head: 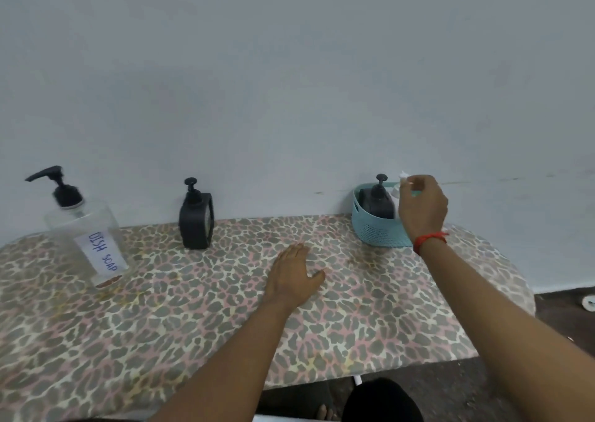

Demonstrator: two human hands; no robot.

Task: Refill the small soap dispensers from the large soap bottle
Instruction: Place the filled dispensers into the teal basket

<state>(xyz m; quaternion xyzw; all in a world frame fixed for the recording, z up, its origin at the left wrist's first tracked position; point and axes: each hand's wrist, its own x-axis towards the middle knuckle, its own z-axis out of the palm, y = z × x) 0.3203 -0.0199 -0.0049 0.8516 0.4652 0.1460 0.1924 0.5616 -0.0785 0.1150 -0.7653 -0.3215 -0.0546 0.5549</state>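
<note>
Nearest the camera, the left hand is lying flat and empty on the table, fingers spread, its grip wide open and steadying nothing but the person. Farther out and to the right, the right hand, with a red thread at the wrist, is reaching over the teal basket. Its grip is pinching narrow on the top of a small white bottle standing in the basket; most of that bottle is hidden behind the hand, so its fill level is not readable. Just beside it in the same basket a black dispenser is standing upright.

To do this step well, the hand should probably be lifting straight up so the white bottle clears the basket rim without knocking its black neighbour, then setting it down on open table near the middle, where the left hand is free to hold it for uncapping.

Another small black dispenser is standing alone near the back edge, well apart from the basket. The large soap bottle, clear with a black pump and a label reading DISH SOAP, is standing at the far left and is looking almost empty, with only a thin dark layer at its base.

The table is wearing a leopard-print cloth in grey, pink and cream, slightly stained. Behind it a plain pale wall is filling the upper view, and dark floor is showing at the right.
</note>
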